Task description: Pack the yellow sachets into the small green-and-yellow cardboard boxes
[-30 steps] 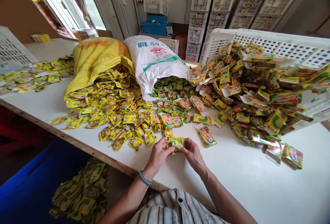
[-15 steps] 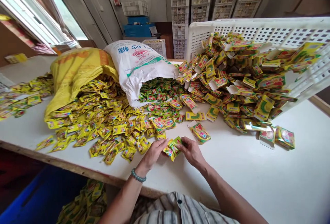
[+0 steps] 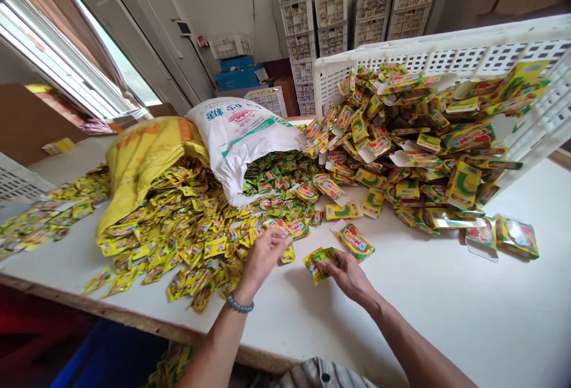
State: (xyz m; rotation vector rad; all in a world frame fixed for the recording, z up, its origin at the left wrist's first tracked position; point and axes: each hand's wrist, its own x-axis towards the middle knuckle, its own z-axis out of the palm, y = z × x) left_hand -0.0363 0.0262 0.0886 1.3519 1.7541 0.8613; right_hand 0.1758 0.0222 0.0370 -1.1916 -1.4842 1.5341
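Note:
My right hand (image 3: 350, 275) pinches a few small yellow and green candy packets (image 3: 316, 264) above the white table. My left hand (image 3: 266, 257) holds nothing that I can see; its fingers are partly spread and slightly blurred. They are over the edge of the packet heap, by the small printed boxes (image 3: 300, 228). Just beyond my right hand lies a flat yellow-green box (image 3: 354, 240) with an open flap. Yellow packets (image 3: 178, 215) spill from a yellow sack (image 3: 143, 156), and green packets (image 3: 281, 168) from a white sack (image 3: 250, 129).
A white plastic basket (image 3: 428, 40) lies tipped at the right, with many small boxes (image 3: 392, 138) pouring out. Stacked crates (image 3: 301, 37) stand by the wall. The table's front edge (image 3: 178, 334) runs near my body, above a blue container (image 3: 107, 352).
My left hand has let go of the packets and moved up and left toward the heap. My right hand keeps the packets and has moved slightly right. The camera view has tilted.

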